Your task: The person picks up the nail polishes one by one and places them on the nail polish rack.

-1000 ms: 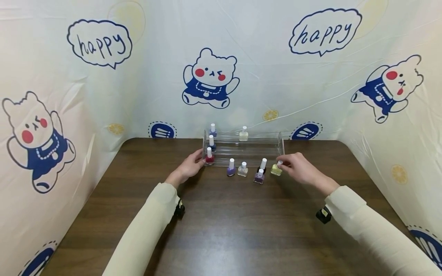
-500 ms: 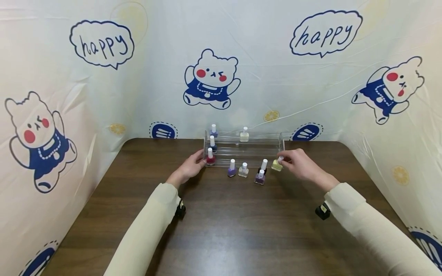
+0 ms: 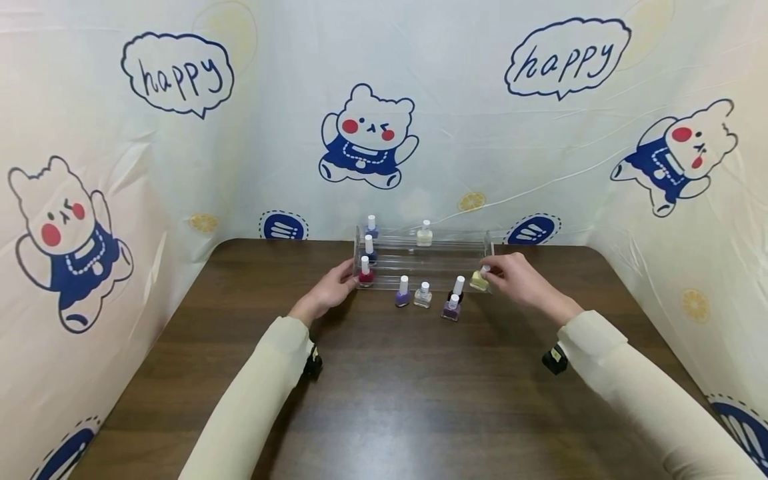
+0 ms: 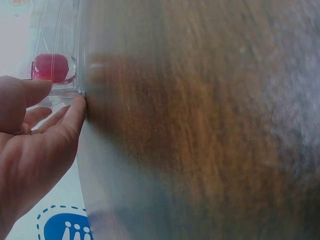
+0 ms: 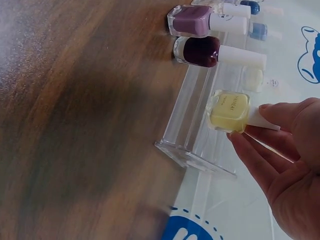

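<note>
A clear stepped display rack (image 3: 420, 261) stands at the table's far edge. My left hand (image 3: 332, 287) holds its left end panel, thumb on one side and fingers on the other; in the left wrist view the thumb lies near a red nail polish bottle (image 4: 52, 68). My right hand (image 3: 517, 279) pinches a yellow nail polish bottle (image 5: 230, 112) by its white cap, over the front tier near the right end. In front of the rack stand a violet bottle (image 3: 402, 296), a clear bottle (image 3: 423, 298), a mauve bottle (image 5: 192, 21) and a dark bottle (image 5: 201, 51).
On the rack's left side, a light blue bottle (image 3: 371, 231) is on the top tier and a dark blue bottle (image 3: 369, 253) on the middle one. A pale cream bottle (image 3: 425, 237) sits on top near the middle. Printed cloth (image 3: 456, 133) hangs behind the wooden table (image 3: 384, 387).
My right hand has lifted the yellow bottle off the table and moved it back, up to the rack's front tier. The left hand stays at the rack's left end.
</note>
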Demonstrator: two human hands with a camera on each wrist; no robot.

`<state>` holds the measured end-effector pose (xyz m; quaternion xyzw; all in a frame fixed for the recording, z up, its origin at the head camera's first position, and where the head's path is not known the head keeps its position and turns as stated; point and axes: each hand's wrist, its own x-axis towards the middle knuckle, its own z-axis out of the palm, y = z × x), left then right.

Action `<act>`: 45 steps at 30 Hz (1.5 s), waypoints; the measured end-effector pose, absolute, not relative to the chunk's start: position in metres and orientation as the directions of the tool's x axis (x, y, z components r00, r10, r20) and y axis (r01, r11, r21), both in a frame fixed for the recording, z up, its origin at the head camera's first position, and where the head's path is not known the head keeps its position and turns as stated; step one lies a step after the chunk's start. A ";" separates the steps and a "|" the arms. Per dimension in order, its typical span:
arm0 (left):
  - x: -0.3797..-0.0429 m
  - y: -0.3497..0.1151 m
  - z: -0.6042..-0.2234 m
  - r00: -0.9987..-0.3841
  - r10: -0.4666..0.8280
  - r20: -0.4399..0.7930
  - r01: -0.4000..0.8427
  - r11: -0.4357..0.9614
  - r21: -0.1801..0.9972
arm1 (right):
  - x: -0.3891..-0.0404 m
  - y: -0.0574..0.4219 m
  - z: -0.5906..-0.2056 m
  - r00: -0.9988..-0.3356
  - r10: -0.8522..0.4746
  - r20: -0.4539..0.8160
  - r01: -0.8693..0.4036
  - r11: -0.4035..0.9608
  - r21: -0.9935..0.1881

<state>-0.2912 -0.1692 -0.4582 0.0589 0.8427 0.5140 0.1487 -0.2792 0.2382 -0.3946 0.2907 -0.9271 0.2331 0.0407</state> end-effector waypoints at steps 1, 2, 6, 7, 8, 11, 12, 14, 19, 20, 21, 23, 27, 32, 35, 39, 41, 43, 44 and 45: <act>-0.291 -0.169 -0.458 -0.949 0.251 -0.192 -0.056 0.465 0.883 | -0.280 0.238 -0.395 -0.829 -0.518 0.211 -0.556 0.724 -0.407; -0.291 -0.169 -0.458 -0.949 0.249 -0.195 -0.059 0.467 0.883 | -0.281 0.237 -0.395 -0.830 -0.517 0.210 -0.555 0.726 -0.406; -0.292 -0.169 -0.460 -0.947 0.247 -0.206 -0.069 0.471 0.879 | -0.283 0.237 -0.396 -0.836 -0.511 0.199 -0.545 0.735 -0.404; -0.292 -0.169 -0.460 -0.947 0.246 -0.207 -0.070 0.472 0.879 | -0.284 0.237 -0.396 -0.838 -0.509 0.197 -0.543 0.737 -0.402; -0.292 -0.169 -0.460 -0.947 0.244 -0.207 -0.070 0.474 0.878 | -0.284 0.237 -0.396 -0.840 -0.506 0.196 -0.539 0.741 -0.400; -0.291 -0.168 -0.459 -0.949 0.244 -0.202 -0.065 0.474 0.878 | -0.287 0.238 -0.397 -0.843 -0.501 0.198 -0.536 0.746 -0.396; -0.292 -0.168 -0.459 -0.949 0.246 -0.198 -0.061 0.474 0.878 | -0.288 0.238 -0.398 -0.844 -0.499 0.197 -0.534 0.747 -0.396; -0.292 -0.168 -0.459 -0.949 0.249 -0.194 -0.056 0.472 0.880 | -0.289 0.238 -0.399 -0.846 -0.497 0.196 -0.531 0.748 -0.397; -0.292 -0.168 -0.457 -0.949 0.257 -0.183 -0.048 0.456 0.889 | -0.292 0.238 -0.403 -0.845 -0.498 0.195 -0.532 0.747 -0.399; -0.292 -0.168 -0.457 -0.949 0.257 -0.183 -0.048 0.456 0.889 | -0.292 0.238 -0.403 -0.845 -0.497 0.197 -0.532 0.746 -0.399; -0.292 -0.168 -0.457 -0.949 0.258 -0.183 -0.047 0.457 0.888 | -0.292 0.238 -0.404 -0.844 -0.498 0.199 -0.534 0.746 -0.398; -0.292 -0.168 -0.457 -0.949 0.256 -0.187 -0.050 0.462 0.885 | -0.293 0.237 -0.404 -0.844 -0.496 0.203 -0.534 0.748 -0.395; -0.292 -0.169 -0.458 -0.948 0.252 -0.194 -0.055 0.471 0.880 | -0.295 0.238 -0.403 -0.847 -0.491 0.203 -0.530 0.754 -0.387; -0.292 -0.169 -0.458 -0.949 0.249 -0.191 -0.055 0.467 0.882 | -0.296 0.238 -0.401 -0.845 -0.493 0.208 -0.534 0.754 -0.382; -0.291 -0.168 -0.457 -0.950 0.249 -0.188 -0.054 0.462 0.885 | -0.297 0.238 -0.398 -0.848 -0.484 0.217 -0.530 0.756 -0.384; -0.291 -0.168 -0.456 -0.950 0.251 -0.187 -0.054 0.457 0.888 | -0.299 0.238 -0.395 -0.853 -0.472 0.224 -0.522 0.762 -0.382; -0.291 -0.168 -0.456 -0.949 0.250 -0.190 -0.056 0.460 0.886 | -0.300 0.239 -0.394 -0.852 -0.472 0.226 -0.524 0.764 -0.376; -0.291 -0.168 -0.456 -0.949 0.247 -0.195 -0.060 0.464 0.884 | -0.301 0.239 -0.393 -0.851 -0.474 0.226 -0.525 0.766 -0.371; -0.291 -0.168 -0.456 -0.949 0.247 -0.196 -0.061 0.466 0.882 | -0.302 0.239 -0.393 -0.851 -0.474 0.227 -0.525 0.766 -0.370; -0.291 -0.168 -0.456 -0.949 0.246 -0.197 -0.061 0.469 0.881 | -0.303 0.240 -0.393 -0.851 -0.473 0.227 -0.525 0.766 -0.370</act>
